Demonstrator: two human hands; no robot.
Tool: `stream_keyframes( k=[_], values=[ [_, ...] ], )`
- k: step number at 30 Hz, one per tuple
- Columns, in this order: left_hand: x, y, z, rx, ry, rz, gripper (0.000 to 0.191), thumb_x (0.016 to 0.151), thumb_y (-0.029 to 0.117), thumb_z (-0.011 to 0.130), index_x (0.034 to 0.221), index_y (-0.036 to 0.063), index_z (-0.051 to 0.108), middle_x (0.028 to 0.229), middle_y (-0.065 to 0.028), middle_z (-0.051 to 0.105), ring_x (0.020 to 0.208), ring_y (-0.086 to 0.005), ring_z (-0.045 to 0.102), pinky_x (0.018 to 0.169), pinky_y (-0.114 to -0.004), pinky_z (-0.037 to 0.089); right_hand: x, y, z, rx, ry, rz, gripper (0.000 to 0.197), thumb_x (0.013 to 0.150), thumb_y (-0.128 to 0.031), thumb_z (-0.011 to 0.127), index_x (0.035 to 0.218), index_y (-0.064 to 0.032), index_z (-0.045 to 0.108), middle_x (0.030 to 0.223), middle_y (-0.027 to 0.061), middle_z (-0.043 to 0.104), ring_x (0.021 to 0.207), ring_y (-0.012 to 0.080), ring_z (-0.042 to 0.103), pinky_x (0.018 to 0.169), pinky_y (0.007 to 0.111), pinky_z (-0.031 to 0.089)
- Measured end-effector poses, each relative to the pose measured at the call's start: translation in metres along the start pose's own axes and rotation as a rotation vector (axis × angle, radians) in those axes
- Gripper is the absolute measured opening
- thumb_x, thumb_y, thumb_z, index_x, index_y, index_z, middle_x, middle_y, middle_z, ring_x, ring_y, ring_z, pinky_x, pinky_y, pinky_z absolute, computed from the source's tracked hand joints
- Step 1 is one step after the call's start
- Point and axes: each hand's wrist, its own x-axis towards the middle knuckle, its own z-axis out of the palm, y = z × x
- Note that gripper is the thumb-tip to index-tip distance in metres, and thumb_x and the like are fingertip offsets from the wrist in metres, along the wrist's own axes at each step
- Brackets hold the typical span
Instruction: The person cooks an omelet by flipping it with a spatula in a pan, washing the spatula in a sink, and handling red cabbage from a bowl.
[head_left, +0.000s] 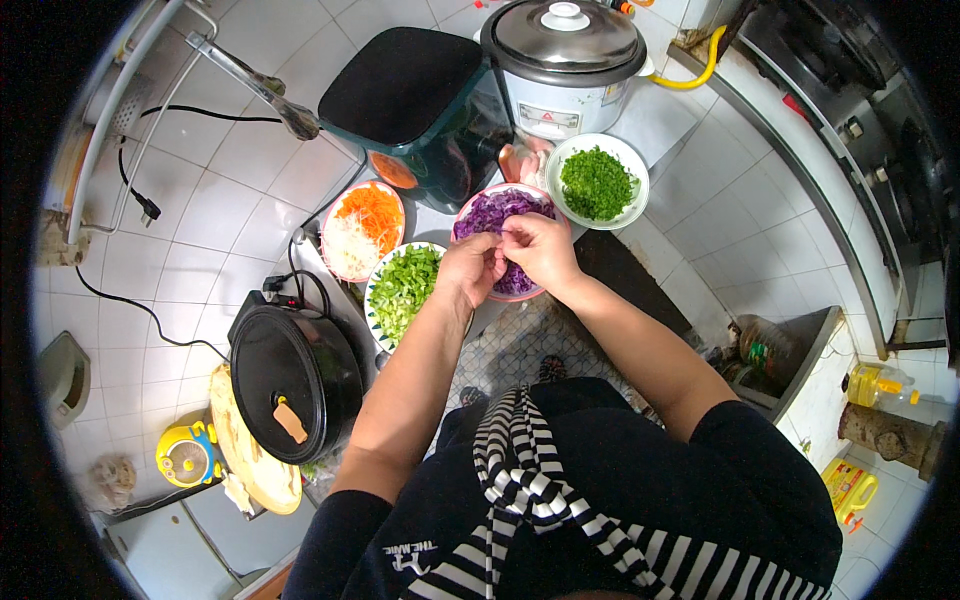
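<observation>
Over a pink-rimmed plate (459, 201) of shredded purple cabbage (491, 208), my two hands meet at the fingertips. My left hand (472, 264) is palm-up with curled fingers, at the plate's left side. Thumb and forefinger of my right hand (538, 246) are pinched together against it. Anything held between the fingertips is too small to make out, and both hands hide the middle of the cabbage. Chopped green vegetable (405, 289) fills a bowl just left of my left wrist. Finely chopped greens (598, 182) lie in a white bowl (637, 161) beyond my right hand.
Shredded carrot (373, 217) and pale shreds (352, 247) share a plate at the left. Behind stand a dark green box-shaped appliance (405, 90) and a rice cooker (566, 67). Pinkish sausage-like food (521, 161) lies between them. A round black electric pan (289, 382) stands near my left arm.
</observation>
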Motion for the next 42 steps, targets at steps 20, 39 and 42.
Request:
stream_keyframes(
  k=[20,39,42],
  values=[
    [0.042,0.044,-0.035,1.721,0.247,0.537,0.026,0.077,0.025,0.062,0.097,0.0093,0.067,0.087,-0.0170,0.065,0.083,-0.0312,0.063,0.075,-0.036,0.048,-0.008,0.012,-0.022,-0.384,0.077,-0.046,0.010,0.078,-0.004,0.063,0.088,-0.0022,0.064,0.090,0.0085,0.059,0.077,0.0159,0.059,0.067,0.026,0.047],
    [0.003,0.031,-0.008,0.469,-0.089,0.258,0.009,0.083,0.007,0.061,0.090,0.0018,0.057,0.080,-0.0050,0.061,0.070,-0.0117,0.060,0.065,-0.021,0.051,0.011,0.009,0.003,-0.155,-0.015,0.188,0.012,0.079,-0.010,0.062,0.087,-0.0011,0.064,0.074,0.0067,0.066,0.065,0.0127,0.062,0.061,0.026,0.049],
    [-0.003,0.027,-0.005,0.415,-0.078,0.235,0.007,0.084,0.006,0.059,0.089,0.0012,0.057,0.081,-0.0059,0.061,0.070,-0.0132,0.060,0.067,-0.023,0.052,0.011,0.011,-0.001,-0.007,-0.045,0.284,0.011,0.079,-0.008,0.062,0.086,0.0008,0.063,0.070,0.0066,0.065,0.064,0.0112,0.061,0.059,0.024,0.048]
  ],
)
